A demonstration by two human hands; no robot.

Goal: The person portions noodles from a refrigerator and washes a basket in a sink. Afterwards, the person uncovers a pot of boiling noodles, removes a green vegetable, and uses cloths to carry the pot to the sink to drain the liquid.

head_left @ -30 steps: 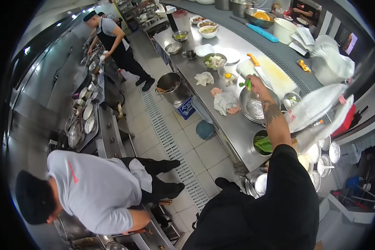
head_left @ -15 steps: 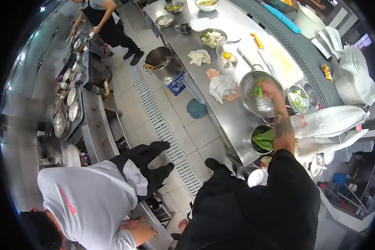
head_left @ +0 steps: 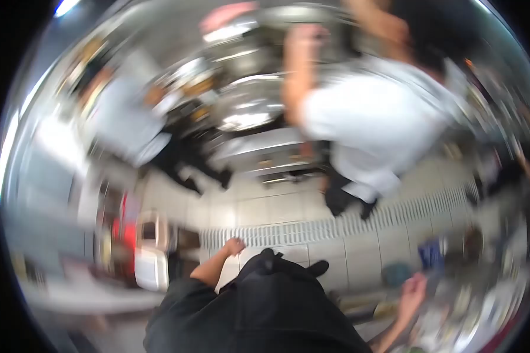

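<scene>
My left hand [head_left: 234, 246] hangs over the floor drain [head_left: 288, 233], left of my dark apron [head_left: 268, 294]. Its fingers look curled in and nothing shows in them. Low on the right is my right hand [head_left: 415, 285], above the blurred edge of the worktop; motion smears its fingers, and whether it holds anything is unclear. The nearest thing to it is a blue-green bundle [head_left: 396, 273] on the floor.
A co-worker in a light shirt [head_left: 377, 115] stands ahead at the stoves, beside a large shiny wok [head_left: 250, 103]. Another person [head_left: 126, 115] is at the left. Bins [head_left: 151, 267] stand at the lower left, and a blue box [head_left: 431, 254] at the right.
The view has swung round from the worktop to the stoves. My right hand has left the metal bowl with the greens. My left hand has come fully into view.
</scene>
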